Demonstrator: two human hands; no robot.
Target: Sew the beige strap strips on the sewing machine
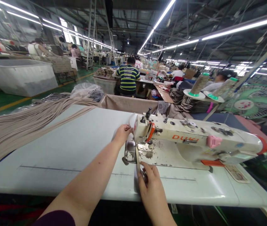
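A narrow beige fabric strip [137,158] runs front to back beneath the needle area of a white sewing machine [185,135]. Behind the machine's head, my left hand [122,134] is closed, pinching the far end of that strip. Nearer the table's front edge, my right hand [151,182] has its thumb and fingers closed on the near end. Something small, dark and metallic shows between the right fingers; its kind is unclear. The needle itself is hidden by the machine's head.
Long beige fabric strips [29,125] lie heaped across the left of the white table [77,141]. Thread cones [198,84] and a green fan [253,100] stand behind the machine at right. A large bin [20,75] stands far left; a person in a striped shirt [128,78] sits ahead.
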